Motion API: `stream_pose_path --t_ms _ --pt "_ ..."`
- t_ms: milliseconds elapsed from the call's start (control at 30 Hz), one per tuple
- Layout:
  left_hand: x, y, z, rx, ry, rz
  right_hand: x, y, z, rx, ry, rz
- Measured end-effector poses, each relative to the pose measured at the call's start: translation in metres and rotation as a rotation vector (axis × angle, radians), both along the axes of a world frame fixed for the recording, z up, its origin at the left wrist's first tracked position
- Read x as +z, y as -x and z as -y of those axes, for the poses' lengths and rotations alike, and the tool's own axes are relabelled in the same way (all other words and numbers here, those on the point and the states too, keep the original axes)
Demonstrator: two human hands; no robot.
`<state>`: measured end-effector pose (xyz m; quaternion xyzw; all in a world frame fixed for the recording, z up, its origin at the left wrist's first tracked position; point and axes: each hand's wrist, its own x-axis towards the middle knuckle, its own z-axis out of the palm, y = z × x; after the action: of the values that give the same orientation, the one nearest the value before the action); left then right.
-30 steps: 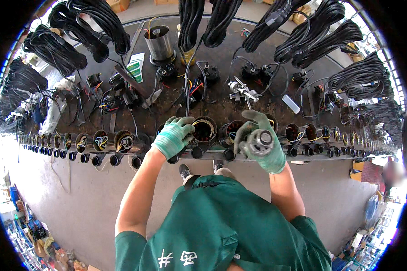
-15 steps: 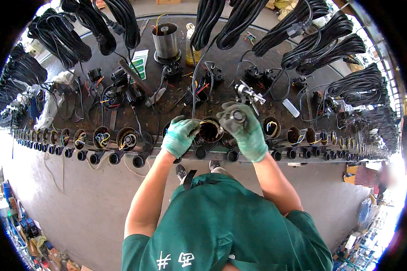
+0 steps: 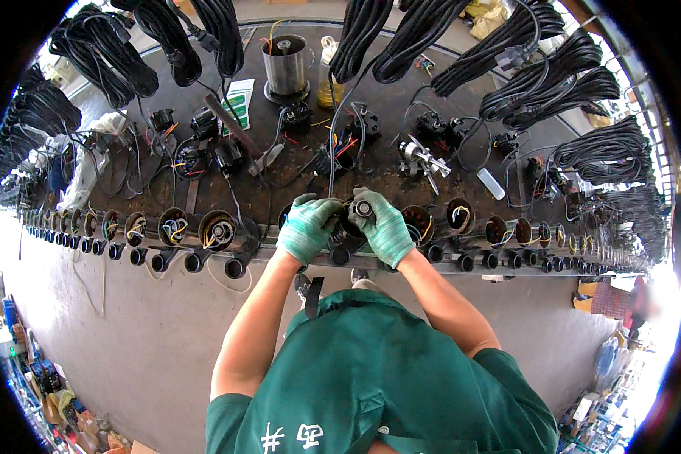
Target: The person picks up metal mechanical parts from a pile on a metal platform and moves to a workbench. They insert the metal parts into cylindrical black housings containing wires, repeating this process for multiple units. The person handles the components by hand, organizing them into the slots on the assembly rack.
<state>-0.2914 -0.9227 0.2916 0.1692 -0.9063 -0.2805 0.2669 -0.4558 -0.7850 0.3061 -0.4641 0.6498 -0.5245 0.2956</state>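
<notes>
Both my hands wear pale green gloves and meet over one open motor housing (image 3: 340, 252) in the row along the bench's front edge. My right hand (image 3: 382, 227) is closed around a motor rotor, whose round bearing end (image 3: 363, 208) faces up. It is held over the housing's mouth, and its lower part is hidden. At the housing's left rim is my left hand (image 3: 310, 228), its thumb and fingers pinched together. What they hold is hidden. Just right of my right hand, another housing (image 3: 418, 223) shows yellow wires inside.
Housings with wires continue on both sides, including one with a fitted core (image 3: 219, 233). Behind lie a metal puller-like tool (image 3: 424, 160), black motor caps (image 3: 295, 115), a steel cylinder (image 3: 286, 68) and a yellow-liquid bottle (image 3: 328, 83). Coiled black cables (image 3: 420, 41) hang above the bench.
My right hand has moved left with the rotor, from beside the housing to over its mouth. My left hand stays at the rim. The view has shifted slightly.
</notes>
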Motion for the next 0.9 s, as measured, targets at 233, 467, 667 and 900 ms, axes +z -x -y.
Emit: stream_pose_path --t_ms 233,467,667,900 --pt "-0.004 0.0 0.001 0.013 0.002 0.021 -0.013 0.003 -0.002 -0.007 -0.075 -0.525" --pt "0.001 0.002 -0.001 0.036 0.017 0.053 -0.031 0.003 -0.004 -0.008 -0.124 -0.546" --pt "0.0 0.002 -0.001 0.036 -0.021 0.013 0.014 -0.007 0.001 0.01 -0.412 -0.342" --pt "-0.001 0.001 -0.002 0.046 -0.008 -0.012 -0.018 0.01 0.001 0.124 -0.613 -0.224"
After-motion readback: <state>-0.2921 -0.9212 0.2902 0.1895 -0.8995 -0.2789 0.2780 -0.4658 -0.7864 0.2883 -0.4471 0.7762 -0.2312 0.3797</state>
